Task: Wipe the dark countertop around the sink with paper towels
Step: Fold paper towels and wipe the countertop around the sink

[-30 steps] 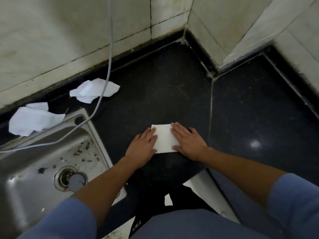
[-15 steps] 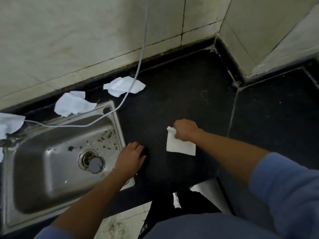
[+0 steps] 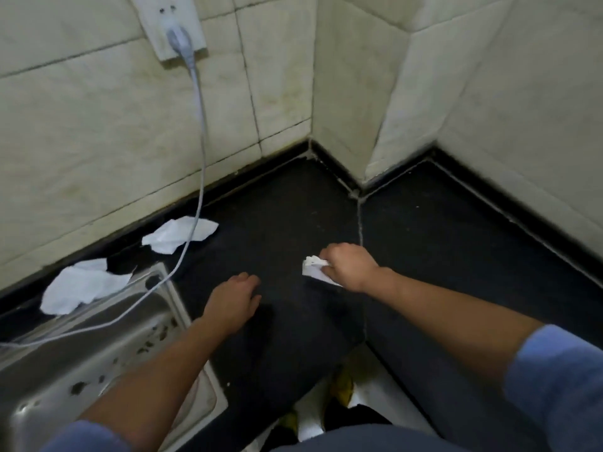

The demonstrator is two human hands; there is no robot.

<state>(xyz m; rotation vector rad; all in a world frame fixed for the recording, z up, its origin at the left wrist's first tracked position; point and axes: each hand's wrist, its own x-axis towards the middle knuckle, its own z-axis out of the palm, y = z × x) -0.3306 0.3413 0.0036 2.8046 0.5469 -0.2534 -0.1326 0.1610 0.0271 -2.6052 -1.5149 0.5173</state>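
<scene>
My right hand [image 3: 350, 267] grips a folded white paper towel [image 3: 315, 269] and presses it onto the dark countertop [image 3: 284, 216], right of the sink. My left hand [image 3: 233, 301] rests flat on the counter beside the sink's right rim, fingers apart, holding nothing. The steel sink [image 3: 107, 347] lies at the lower left with dark debris specks in its basin. Two crumpled used towels lie behind it: one [image 3: 179, 234] near the wall, another [image 3: 81, 290] on the sink's back rim.
A grey cable [image 3: 199, 132] hangs from a wall socket [image 3: 173, 24] and runs across the sink's back edge. Tiled walls enclose the counter's corner. A seam [image 3: 360, 223] splits the counter into two slabs. The counter's front edge and floor show below.
Both hands held the towel flat a second ago. My left hand let go and moved toward the sink; my right hand bunched the towel and pushed it away. The view tilted upward.
</scene>
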